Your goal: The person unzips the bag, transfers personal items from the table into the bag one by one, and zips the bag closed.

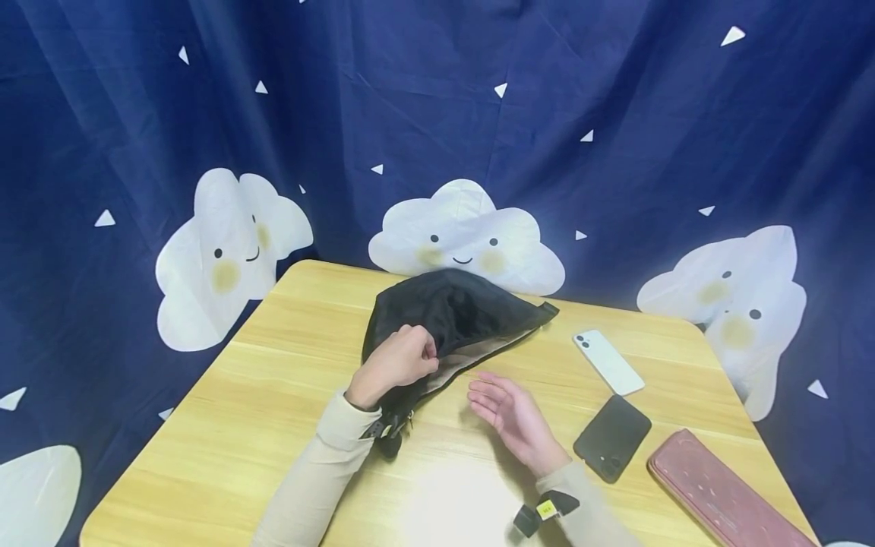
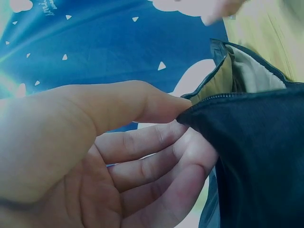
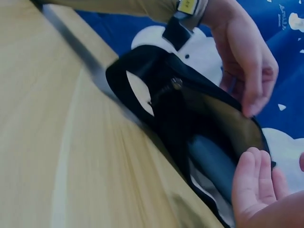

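- Pink wallet [image 1: 724,486]: lower end cut off by the head view's edge.
- Right hand [image 1: 513,418]: fingers straight, nearly together, near the black bag [image 1: 444,304].
- Left hand [image 1: 399,355]: fingers pinch the bag's zippered rim.
- Bag: on the counter [image 1: 273,380], mouth open; the dark bluish shape [image 3: 213,161] inside is partly hidden, unidentifiable.
- Curtain [image 1: 437,114]: bag overlaps one cloud.

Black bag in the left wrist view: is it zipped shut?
No, the black bag gapes open, its pale lining showing between the zipper edges.
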`<move>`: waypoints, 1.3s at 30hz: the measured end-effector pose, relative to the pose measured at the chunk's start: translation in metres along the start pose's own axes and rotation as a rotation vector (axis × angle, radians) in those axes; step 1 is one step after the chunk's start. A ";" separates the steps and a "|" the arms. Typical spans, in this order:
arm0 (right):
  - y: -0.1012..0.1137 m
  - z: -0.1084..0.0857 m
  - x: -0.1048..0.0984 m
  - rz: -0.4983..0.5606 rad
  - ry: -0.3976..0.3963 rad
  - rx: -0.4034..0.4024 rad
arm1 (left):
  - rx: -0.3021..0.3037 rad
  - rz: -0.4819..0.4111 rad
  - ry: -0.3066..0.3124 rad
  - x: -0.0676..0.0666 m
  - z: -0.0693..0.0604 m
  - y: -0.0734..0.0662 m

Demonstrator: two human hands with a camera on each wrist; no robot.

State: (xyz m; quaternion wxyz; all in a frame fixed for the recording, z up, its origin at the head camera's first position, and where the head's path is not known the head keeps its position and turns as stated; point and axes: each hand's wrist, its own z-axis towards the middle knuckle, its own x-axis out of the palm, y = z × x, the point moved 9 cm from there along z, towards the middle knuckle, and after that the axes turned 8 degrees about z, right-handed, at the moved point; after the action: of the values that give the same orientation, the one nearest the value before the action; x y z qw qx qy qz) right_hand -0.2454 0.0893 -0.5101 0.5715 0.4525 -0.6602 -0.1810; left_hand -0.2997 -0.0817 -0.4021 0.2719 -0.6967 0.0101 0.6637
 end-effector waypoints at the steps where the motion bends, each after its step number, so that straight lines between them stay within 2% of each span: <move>1: 0.004 -0.003 -0.003 -0.023 -0.002 -0.008 | 0.002 -0.002 0.001 0.000 0.000 0.000; 8: 0.032 -0.020 -0.025 -0.214 -0.041 -0.057 | -0.008 -0.011 0.015 0.002 0.001 0.002; 16: 0.068 -0.041 -0.044 -0.507 -0.099 -0.131 | -0.018 -0.014 0.015 0.002 0.000 0.004; 20: 0.082 -0.052 -0.052 -0.591 -0.081 -0.186 | -0.020 -0.013 0.012 0.002 0.000 0.004; 31: 0.121 -0.091 -0.100 -0.908 -0.189 -0.291 | -0.009 -0.002 0.004 0.001 0.002 0.002; 36: 0.136 -0.113 -0.128 -1.101 -0.280 -0.240 | 0.001 0.006 -0.003 0.002 0.002 0.002; 39: 0.139 -0.124 -0.146 -1.207 -0.330 -0.155 | 0.000 -0.003 -0.001 0.003 0.002 0.003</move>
State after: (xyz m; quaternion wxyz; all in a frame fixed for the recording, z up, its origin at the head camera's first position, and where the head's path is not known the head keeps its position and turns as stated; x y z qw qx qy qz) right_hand -0.1949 0.3142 -0.4565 0.2903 0.6686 -0.3531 -0.5865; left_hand -0.3024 -0.0818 -0.4062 0.2729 -0.6965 0.0091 0.6636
